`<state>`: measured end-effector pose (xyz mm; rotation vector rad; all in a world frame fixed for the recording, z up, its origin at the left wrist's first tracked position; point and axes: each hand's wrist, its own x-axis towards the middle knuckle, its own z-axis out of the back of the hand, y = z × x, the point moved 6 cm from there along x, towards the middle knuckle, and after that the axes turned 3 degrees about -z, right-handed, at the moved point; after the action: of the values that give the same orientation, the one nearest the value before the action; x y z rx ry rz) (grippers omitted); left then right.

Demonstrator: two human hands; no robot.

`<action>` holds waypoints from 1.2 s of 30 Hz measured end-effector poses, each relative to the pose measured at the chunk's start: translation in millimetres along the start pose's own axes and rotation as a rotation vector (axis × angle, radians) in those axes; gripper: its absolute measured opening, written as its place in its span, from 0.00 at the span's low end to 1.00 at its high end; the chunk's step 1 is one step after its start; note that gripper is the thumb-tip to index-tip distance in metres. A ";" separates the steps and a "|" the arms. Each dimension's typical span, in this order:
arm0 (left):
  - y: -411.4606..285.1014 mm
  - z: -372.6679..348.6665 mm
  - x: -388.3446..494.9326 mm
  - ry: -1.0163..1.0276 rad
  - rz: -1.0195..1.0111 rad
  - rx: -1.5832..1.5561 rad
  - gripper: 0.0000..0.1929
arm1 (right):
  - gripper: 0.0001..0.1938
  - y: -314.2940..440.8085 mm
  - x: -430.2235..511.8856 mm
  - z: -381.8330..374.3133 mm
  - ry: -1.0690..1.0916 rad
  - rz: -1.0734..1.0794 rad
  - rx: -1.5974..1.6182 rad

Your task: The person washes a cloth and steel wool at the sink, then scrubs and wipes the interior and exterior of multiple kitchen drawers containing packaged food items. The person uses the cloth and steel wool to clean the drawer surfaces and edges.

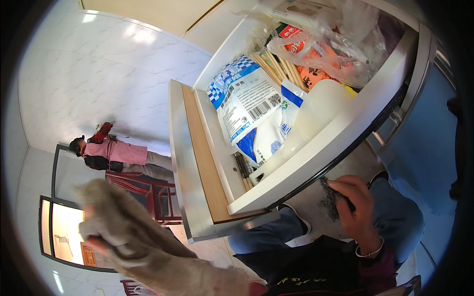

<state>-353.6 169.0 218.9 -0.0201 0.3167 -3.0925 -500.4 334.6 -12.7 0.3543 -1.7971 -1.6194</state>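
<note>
Dark steel wool (329, 201) is pinched between the fingers and thumb of my right hand (353, 205), beside the outer side of an open white drawer (296, 159). My left hand (94, 231), blurred and mostly hidden, holds a beige-brown cloth (148, 240) that drapes back over the forearm, left of the drawer. In the drawer lie a white and blue printed plastic packet (246, 100), a second such packet (266, 140), wooden chopsticks (283, 68), a stack of translucent plastic cups (322, 103), orange-red packets (314, 74) and crumpled clear plastic bags (348, 48).
The drawer's metal-edged front (190, 159) juts out at its left. Beyond it a person (114, 153) in a pink checked top is at the marbled wall, near a dark red wooden chair (159, 199). A blue cabinet panel (426, 129) stands at the right.
</note>
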 end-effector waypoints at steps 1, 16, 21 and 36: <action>9.4 -0.6 7.1 -0.020 -0.004 -0.025 0.31 | 0.17 -1.9 1.2 2.5 -0.015 0.009 -0.025; 291.7 -16.8 92.0 -0.332 -0.098 -1.824 0.21 | 0.17 -24.0 5.8 18.9 -0.103 -0.024 -0.206; 262.0 -138.7 63.2 -0.738 0.211 -1.735 0.23 | 0.18 -26.6 5.3 30.5 -0.158 0.015 -0.387; 166.9 -260.9 -13.5 -0.780 0.600 -1.854 0.30 | 0.15 172.0 60.8 -48.6 0.261 0.339 -0.364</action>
<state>-339.2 58.9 -70.5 -0.8331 2.1657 -1.1010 -472.8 292.4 169.2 0.0811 -1.2585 -1.5355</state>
